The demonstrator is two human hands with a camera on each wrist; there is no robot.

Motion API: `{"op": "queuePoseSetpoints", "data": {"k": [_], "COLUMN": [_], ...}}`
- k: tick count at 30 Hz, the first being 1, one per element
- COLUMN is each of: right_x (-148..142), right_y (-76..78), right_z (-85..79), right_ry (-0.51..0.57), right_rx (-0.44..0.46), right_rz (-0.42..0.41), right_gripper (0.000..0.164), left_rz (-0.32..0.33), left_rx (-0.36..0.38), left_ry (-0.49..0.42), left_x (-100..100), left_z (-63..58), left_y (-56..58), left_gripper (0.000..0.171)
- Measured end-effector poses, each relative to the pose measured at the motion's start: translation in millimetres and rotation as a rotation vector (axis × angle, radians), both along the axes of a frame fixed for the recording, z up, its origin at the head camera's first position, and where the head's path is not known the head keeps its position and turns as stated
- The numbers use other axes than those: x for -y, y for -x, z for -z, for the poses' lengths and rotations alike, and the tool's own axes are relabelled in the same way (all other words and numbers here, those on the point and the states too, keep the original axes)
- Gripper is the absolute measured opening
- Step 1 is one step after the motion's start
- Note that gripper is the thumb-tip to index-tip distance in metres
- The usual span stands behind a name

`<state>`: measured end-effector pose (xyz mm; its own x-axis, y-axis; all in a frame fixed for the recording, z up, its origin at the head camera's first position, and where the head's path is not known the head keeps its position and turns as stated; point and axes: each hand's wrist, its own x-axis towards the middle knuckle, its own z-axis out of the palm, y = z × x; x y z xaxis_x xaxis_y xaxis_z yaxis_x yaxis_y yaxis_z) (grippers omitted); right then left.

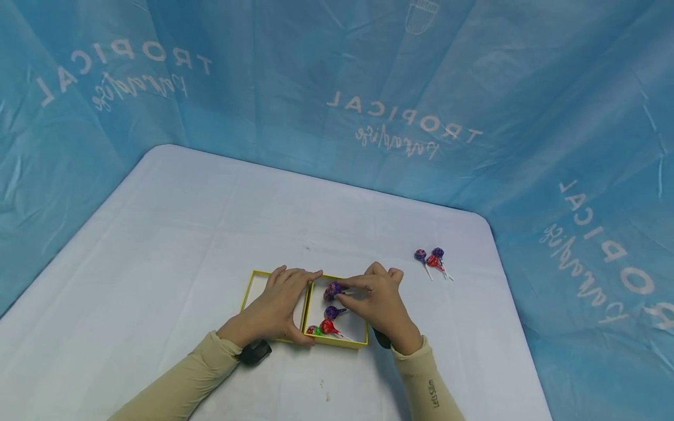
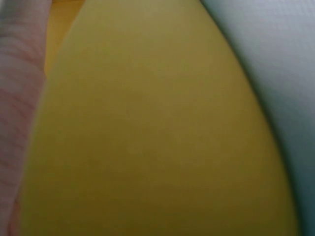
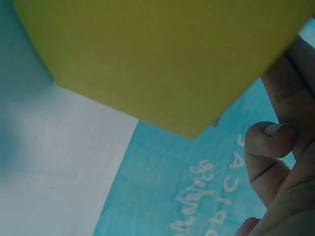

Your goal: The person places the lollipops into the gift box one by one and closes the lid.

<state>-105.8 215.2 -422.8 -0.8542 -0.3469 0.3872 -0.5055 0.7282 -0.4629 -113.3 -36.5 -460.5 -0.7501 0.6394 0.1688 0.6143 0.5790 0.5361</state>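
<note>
A yellow-edged box point(image 1: 337, 344) with a pale inside stands near the front of the table. Beside it on the left is a second yellow-rimmed tray point(image 1: 246, 290). My left hand point(image 1: 279, 301) lies across where they meet, thumb at the near rim and fingers at the far rim, holding them. My right hand point(image 1: 380, 297) reaches over the box and pinches a purple lollipop point(image 1: 333, 290) between thumb and fingers. Below it in the box lie another purple lollipop point(image 1: 332, 313), a red one point(image 1: 328, 326) and a green one point(image 1: 314, 330). Yellow box wall point(image 2: 157, 118) fills much of the left wrist view.
Several more lollipops lie on the white table point(image 1: 200, 222) to the right, purple point(image 1: 419, 255) and red point(image 1: 433, 261) ones among them. A blue printed curtain point(image 1: 295, 88) surrounds the table's far and side edges.
</note>
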Motion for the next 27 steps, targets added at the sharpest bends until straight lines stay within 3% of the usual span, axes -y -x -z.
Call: {"op": "queuePoseSetpoints", "data": {"k": [6,27], "right_x": [2.7,5.7], "right_y": [-1.5,-1.8], "right_z": [1.7,12.6], "right_ry": [-0.017,-0.171], "right_rx": [-0.011,0.005], "right_rz": [-0.029,-0.011], "right_gripper": [0.023,0.018], "left_rz": [-0.008,-0.006], "left_rx": [-0.001,0.014], "left_ry": [0.010,0.006], "left_x": [-0.8,-1.2], "left_z": [0.8,-0.3], "left_y": [-0.1,0.3], "left_gripper": [0.126,0.127]}}
